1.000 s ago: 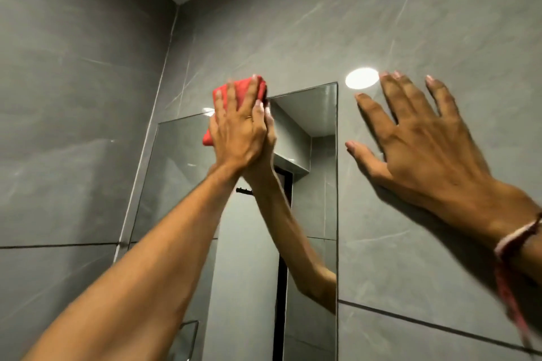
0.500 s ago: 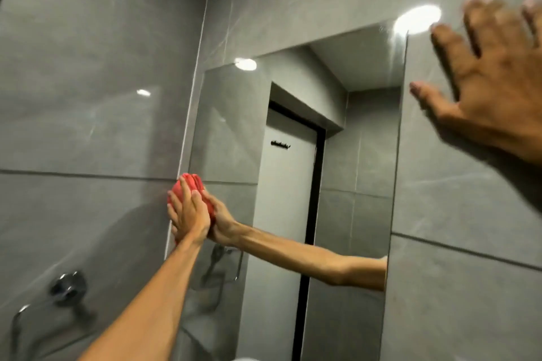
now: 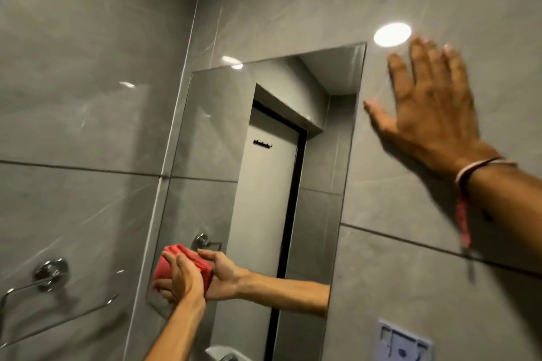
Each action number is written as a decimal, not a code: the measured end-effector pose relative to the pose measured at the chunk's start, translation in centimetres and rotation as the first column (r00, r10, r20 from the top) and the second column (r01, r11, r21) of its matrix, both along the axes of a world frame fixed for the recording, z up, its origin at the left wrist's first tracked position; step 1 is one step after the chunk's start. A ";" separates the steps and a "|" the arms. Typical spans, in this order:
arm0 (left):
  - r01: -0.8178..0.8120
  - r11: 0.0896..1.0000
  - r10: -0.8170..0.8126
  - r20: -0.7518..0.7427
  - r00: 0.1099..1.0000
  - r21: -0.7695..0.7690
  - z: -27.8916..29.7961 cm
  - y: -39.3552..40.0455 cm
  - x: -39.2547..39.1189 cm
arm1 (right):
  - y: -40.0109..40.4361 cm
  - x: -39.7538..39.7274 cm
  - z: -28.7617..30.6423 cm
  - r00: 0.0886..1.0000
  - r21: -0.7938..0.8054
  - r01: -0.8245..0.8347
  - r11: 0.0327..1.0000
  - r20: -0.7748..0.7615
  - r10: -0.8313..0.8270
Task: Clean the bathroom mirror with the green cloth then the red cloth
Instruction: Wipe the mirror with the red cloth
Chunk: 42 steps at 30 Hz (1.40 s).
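Red cloth (image 3: 176, 268): bunched under left hand (image 3: 183, 280), fingers flat over it in a pressing grip, at lower left corner of mirror (image 3: 264, 184), probably to wipe that edge. Right hand (image 3: 431, 108): spread, empty, flat on wall tile (image 3: 410, 243) right of mirror, seemingly bracing. Green cloth: not visible.

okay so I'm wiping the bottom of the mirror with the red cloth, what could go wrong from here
The left hand presses the red cloth at the mirror lower-left corner; it could slip off the edge. The right hand leans flat on glossy wall tile and might slide.
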<state>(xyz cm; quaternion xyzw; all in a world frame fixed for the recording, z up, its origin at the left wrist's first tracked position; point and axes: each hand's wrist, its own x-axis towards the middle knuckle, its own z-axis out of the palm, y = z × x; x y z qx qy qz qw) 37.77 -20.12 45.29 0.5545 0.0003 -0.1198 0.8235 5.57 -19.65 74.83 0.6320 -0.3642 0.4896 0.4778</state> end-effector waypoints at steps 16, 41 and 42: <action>-0.105 0.991 0.082 0.997 -0.007 -0.082 29.2 0.2 -17.5 | 2.8 -8.7 -1.0 0.993 0.025 0.104 0.994 -0.053 -0.102; -0.175 0.953 -0.038 0.671 0.741 0.248 4.7 -1.2 7.7 | -1.4 -1.7 -4.7 0.991 -0.088 0.027 0.996 -0.130 -0.038; -0.145 0.941 -0.057 0.568 0.821 0.304 0.4 -0.7 8.3 | -1.6 -1.3 -5.0 0.993 -0.104 0.008 0.995 -0.119 -0.020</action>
